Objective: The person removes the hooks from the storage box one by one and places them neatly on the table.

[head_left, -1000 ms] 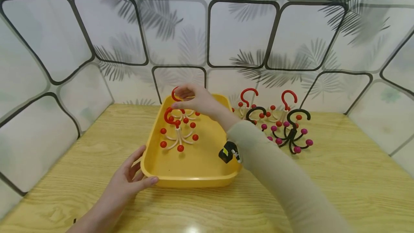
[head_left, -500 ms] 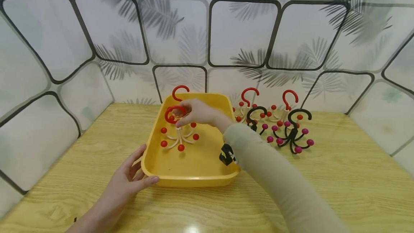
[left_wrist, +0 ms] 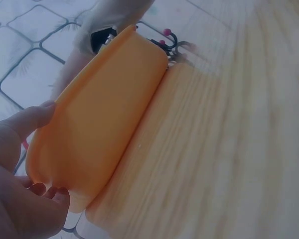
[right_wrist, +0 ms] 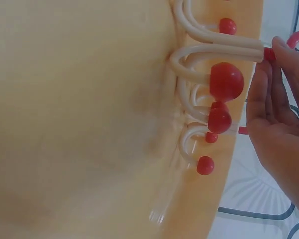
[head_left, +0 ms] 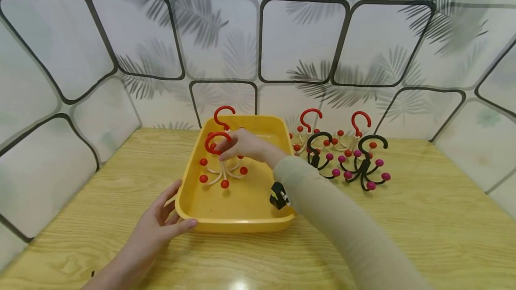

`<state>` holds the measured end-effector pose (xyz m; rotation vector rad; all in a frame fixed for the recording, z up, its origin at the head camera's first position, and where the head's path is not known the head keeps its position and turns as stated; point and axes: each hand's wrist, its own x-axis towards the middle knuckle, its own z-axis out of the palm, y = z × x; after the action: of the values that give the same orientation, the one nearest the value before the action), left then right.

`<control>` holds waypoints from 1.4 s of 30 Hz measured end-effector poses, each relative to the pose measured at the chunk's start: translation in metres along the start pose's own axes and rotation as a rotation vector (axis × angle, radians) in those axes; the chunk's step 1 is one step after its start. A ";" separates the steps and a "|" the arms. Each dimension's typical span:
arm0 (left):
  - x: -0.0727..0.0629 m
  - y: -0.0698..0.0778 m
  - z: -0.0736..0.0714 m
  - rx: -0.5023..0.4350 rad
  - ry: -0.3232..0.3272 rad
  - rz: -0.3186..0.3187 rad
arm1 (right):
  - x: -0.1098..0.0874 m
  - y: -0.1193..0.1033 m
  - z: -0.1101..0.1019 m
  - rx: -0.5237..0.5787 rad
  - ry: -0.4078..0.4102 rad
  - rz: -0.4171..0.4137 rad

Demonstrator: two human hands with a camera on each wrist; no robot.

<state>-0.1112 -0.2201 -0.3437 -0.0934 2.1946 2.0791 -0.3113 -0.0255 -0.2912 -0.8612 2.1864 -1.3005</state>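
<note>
A yellow plastic tray (head_left: 246, 200) stands on the wooden table and holds two claw-style hook hangers. The near hanger (head_left: 223, 171) stands upright, with a red hook, cream curved arms and red ball tips. My right hand (head_left: 247, 144) pinches it at the base of its hook; in the right wrist view the thumb and fingertips meet the red part (right_wrist: 269, 54) above the cream stem. Behind it, the far hanger (head_left: 223, 117) is partly hidden by that hand. My left hand (head_left: 159, 227) grips the tray's near-left corner, thumb on the rim and fingers against the outer wall (left_wrist: 99, 114).
Right of the tray stand two more red-and-cream hangers (head_left: 310, 120), (head_left: 359, 124) at the back. Two black hangers (head_left: 316, 160), (head_left: 364, 167) with magenta balls stand in front of them. A patterned wall (head_left: 302, 41) closes off the back and sides.
My right hand has come down from above the tray and taken hold of the near hanger below its hook. My left hand has stayed on the tray's corner.
</note>
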 end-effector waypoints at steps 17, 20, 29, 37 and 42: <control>-0.002 0.001 0.001 -0.019 -0.007 0.007 | -0.004 -0.004 0.000 -0.085 0.030 -0.026; -0.002 0.000 0.001 -0.018 -0.007 0.007 | -0.008 -0.009 -0.006 -0.081 0.035 -0.034; -0.002 0.001 0.000 -0.011 -0.008 0.007 | -0.037 -0.030 -0.026 -0.031 0.070 -0.033; -0.001 0.000 0.000 -0.016 -0.009 0.005 | -0.081 -0.043 -0.044 -0.078 0.107 0.007; -0.001 0.001 0.001 -0.038 -0.002 0.010 | -0.111 -0.043 -0.052 -0.123 0.155 0.020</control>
<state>-0.1098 -0.2196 -0.3428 -0.0830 2.1595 2.1252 -0.2554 0.0691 -0.2222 -0.8059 2.4108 -1.2726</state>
